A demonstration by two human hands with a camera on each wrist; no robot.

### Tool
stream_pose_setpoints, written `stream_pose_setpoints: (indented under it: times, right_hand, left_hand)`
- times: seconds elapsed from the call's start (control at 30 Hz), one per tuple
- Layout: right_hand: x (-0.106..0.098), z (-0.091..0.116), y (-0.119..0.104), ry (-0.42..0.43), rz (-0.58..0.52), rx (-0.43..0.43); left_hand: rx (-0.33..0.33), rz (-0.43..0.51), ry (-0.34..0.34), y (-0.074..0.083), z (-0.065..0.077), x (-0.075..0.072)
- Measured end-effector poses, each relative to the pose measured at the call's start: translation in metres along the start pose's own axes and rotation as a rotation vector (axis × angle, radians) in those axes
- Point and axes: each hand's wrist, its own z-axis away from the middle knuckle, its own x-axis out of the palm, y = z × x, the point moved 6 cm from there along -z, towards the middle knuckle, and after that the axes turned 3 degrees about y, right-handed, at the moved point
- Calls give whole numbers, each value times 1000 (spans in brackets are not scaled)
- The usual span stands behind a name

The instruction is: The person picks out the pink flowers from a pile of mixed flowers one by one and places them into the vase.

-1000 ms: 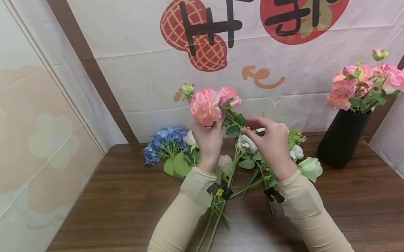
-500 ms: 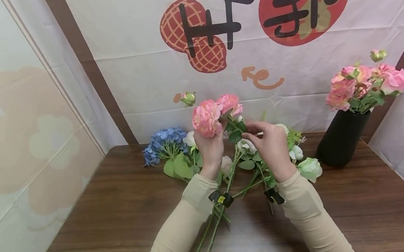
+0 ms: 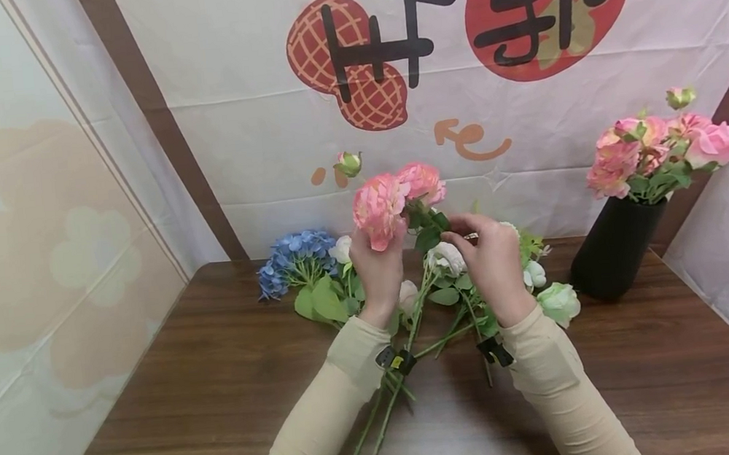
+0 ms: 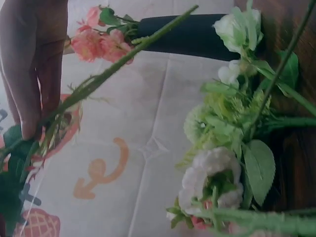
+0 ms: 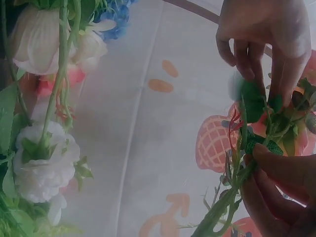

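Note:
A pink peony spray [image 3: 378, 204], with two full blooms and a green-pink bud [image 3: 348, 164], is held up above the back of the table. My left hand [image 3: 379, 276] grips it just below the blooms, its fingers partly hidden by petals. From the other side my right hand [image 3: 497, 266] pinches the leafy stem. The right wrist view has both hands at the stem; there the right thumb and fingers [image 5: 264, 155] close on it beside green leaves [image 5: 253, 101]. The stem's cut end [image 4: 190, 11] points away from the hand in the left wrist view.
Behind the wrists lie a blue hydrangea [image 3: 298, 259], white flowers [image 3: 446, 258], a pale green rose [image 3: 559, 304] and crossed stems [image 3: 389, 412]. A black vase [image 3: 619, 250] with pink flowers [image 3: 647, 149] stands at the right. A printed cloth [image 3: 251, 143] hangs behind the table [image 3: 223, 402].
The pink blooms have shifted a little down and to the right. Their bud dipped and rose again. Both hands keep hold of the spray.

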Motion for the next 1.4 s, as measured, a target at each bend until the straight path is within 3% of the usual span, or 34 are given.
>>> stream_pose_setpoints:
  times: [0.13, 0.37, 0.43, 0.8, 1.17, 1.4]
  right_hand:
    - [-4, -2, 3, 17, 6, 12]
    - [-21, -10, 12, 75, 10, 18]
    - [-28, -13, 15, 99, 7, 13]
    - [-74, -25, 43, 239, 57, 30]
    - [-116, -23, 68, 374, 130, 80]
    - [-141, -23, 79, 436, 149, 99]
  left_hand:
    - [70, -14, -18, -18, -3, -8]
    - [-97, -34, -24, -50, -12, -28]
    - [-107, -40, -25, -55, -15, -35]
    - [-121, -116, -28, -74, -26, -66]
    - [-100, -275, -30, -83, -26, -89]
    - [-192, -308, -61, -97, -24, -101]
